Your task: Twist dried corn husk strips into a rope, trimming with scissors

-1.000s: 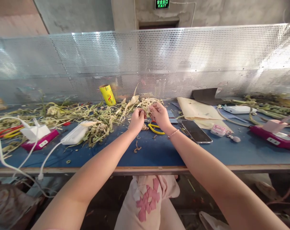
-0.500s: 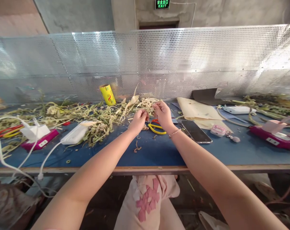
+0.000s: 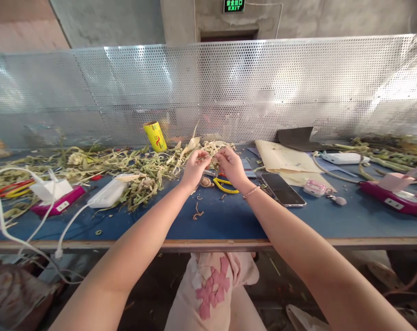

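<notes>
Over the middle of the blue table, both of my hands work at a bundle of pale dried plant strands (image 3: 213,146). The fingertips of my left hand (image 3: 194,169) are pinched together at its near left side. My right hand (image 3: 232,169), with a thin bracelet at the wrist, pinches the bundle from the right. Exactly which strand each hand grips is too small to make out. Just below lies a small ball of brown twine (image 3: 206,182). Beside it is a tool with yellow handles (image 3: 226,186), its far end hidden behind my right hand.
Dried stalks and leaves (image 3: 143,181) are heaped leftward, near a yellow cardboard tube (image 3: 155,137). A phone (image 3: 284,189), an earphone case (image 3: 314,187) and brown paper (image 3: 280,156) lie right. Magenta power strips (image 3: 59,202) with cables flank both sides; a perforated metal screen (image 3: 181,92) stands behind.
My left hand has shifted slightly left and up, uncovering the twine ball. My right hand has tilted a little and stays near the strands. The objects on the table have not moved.
</notes>
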Demonstrator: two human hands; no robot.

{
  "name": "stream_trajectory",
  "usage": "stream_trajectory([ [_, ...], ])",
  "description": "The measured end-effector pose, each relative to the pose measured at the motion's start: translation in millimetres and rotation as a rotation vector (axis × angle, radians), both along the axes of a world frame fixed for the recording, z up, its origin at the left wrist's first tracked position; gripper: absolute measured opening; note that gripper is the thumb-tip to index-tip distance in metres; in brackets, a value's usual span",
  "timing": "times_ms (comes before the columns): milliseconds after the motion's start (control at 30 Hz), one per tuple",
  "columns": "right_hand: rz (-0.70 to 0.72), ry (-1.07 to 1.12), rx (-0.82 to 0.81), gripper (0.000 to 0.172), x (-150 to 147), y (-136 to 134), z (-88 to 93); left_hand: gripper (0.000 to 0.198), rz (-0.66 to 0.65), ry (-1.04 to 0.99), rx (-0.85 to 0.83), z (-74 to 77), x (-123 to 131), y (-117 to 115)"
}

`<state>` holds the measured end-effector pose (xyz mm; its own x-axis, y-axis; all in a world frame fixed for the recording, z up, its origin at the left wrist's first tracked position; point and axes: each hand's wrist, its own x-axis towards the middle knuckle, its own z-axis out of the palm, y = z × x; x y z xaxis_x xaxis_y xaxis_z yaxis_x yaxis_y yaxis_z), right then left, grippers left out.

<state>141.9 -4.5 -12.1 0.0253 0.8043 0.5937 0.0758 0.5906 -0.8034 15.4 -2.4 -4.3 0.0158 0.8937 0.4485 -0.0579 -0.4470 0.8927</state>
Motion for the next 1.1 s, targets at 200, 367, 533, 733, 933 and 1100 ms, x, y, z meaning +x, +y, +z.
stream_trajectory([
  [200,0.021,-0.010,0.003,0.014,-1.2,-2.3,1.5,0.019,-0.086,0.099,0.027,4.0,-4.4,-3.3],
  [367,0.069,0.032,-0.012,0.019,-2.6,-2.4,2.0,0.013,-0.067,0.104,0.047,6.0,-5.3,-3.1],
  [533,0.099,0.064,-0.032,0.018,-2.9,-1.5,1.6,0.010,-0.074,0.055,0.007,6.9,-6.9,-1.3],
  [733,0.128,0.095,-0.052,0.019,-1.8,0.1,1.4,0.009,-0.159,0.109,-0.062,11.3,-17.4,1.7],
  [933,0.206,0.065,-0.080,0.022,-2.0,-1.4,2.9,0.009,-0.158,0.342,0.029,24.7,-28.5,-1.4],
  [1100,0.224,0.092,-0.101,0.023,-1.8,-2.2,4.2,0.007,-0.144,0.360,0.071,25.7,-29.6,-1.2],
])
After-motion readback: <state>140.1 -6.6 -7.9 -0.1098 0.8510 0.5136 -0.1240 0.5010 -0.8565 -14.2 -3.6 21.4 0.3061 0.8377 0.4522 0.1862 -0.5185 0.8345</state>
